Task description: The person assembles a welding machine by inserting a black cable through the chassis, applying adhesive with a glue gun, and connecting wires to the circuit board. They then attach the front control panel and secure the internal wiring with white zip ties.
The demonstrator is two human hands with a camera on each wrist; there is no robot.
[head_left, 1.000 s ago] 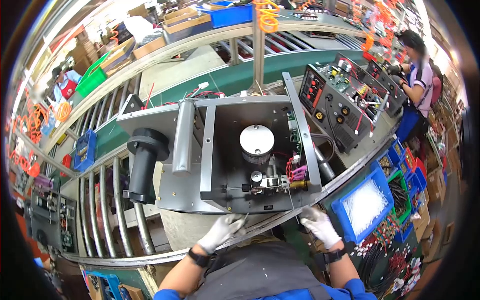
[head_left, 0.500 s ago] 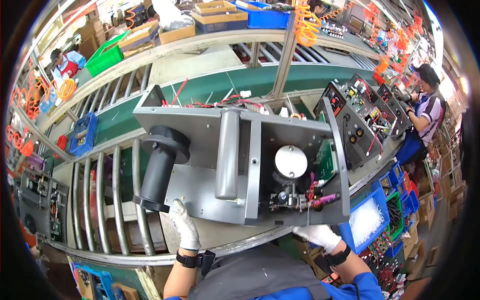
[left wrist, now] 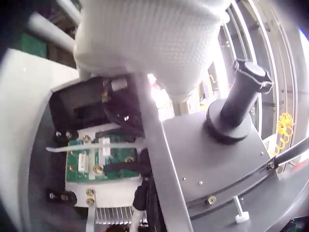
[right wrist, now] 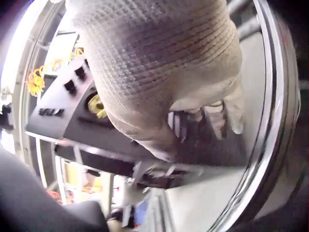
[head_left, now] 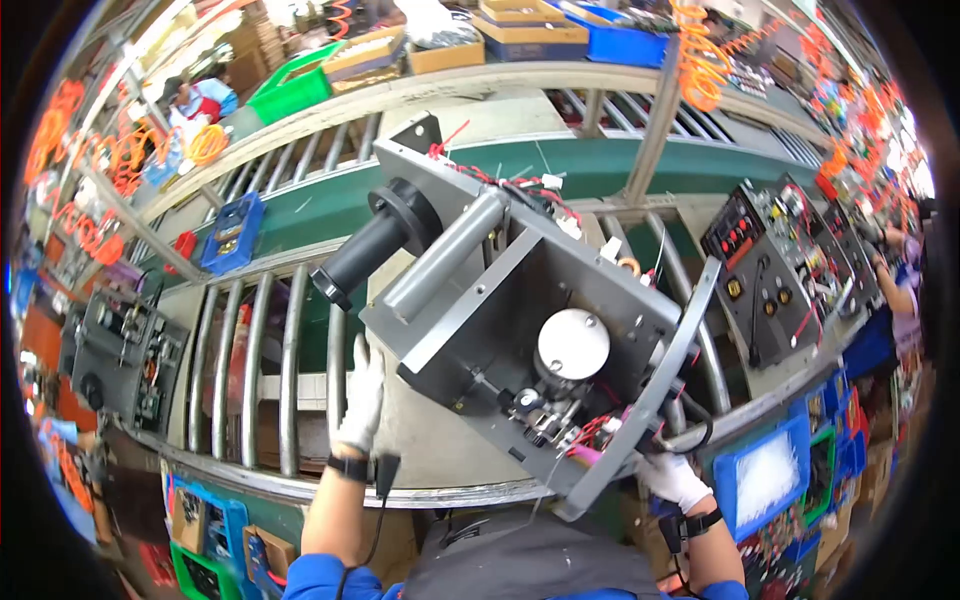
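Observation:
A grey metal machine housing (head_left: 430,345), open at the top, stands turned at an angle on the worktop. It carries a black spool holder (head_left: 365,255), a grey tube handle (head_left: 445,260), a round white-topped motor (head_left: 573,345) and a small wire-feed mechanism (head_left: 540,415). My gloved left hand (head_left: 361,400) is beside the housing's left corner, fingers straight. In the left wrist view, a green circuit board (left wrist: 104,162) shows below the glove. My gloved right hand (head_left: 675,480) touches the end panel (head_left: 640,400) near its front corner, fingers extended over the dark face in the right wrist view.
Metal rollers (head_left: 290,370) lie left of the worktop (head_left: 440,440). Other opened machines (head_left: 770,270) stand at the right, where another person works. A blue bin of white ties (head_left: 765,480) sits near my right arm. A second housing (head_left: 125,350) stands far left.
The housing has turned clockwise, its right end swinging toward me. My left hand has gone from near my body to the housing's left side; my right hand now touches the end panel.

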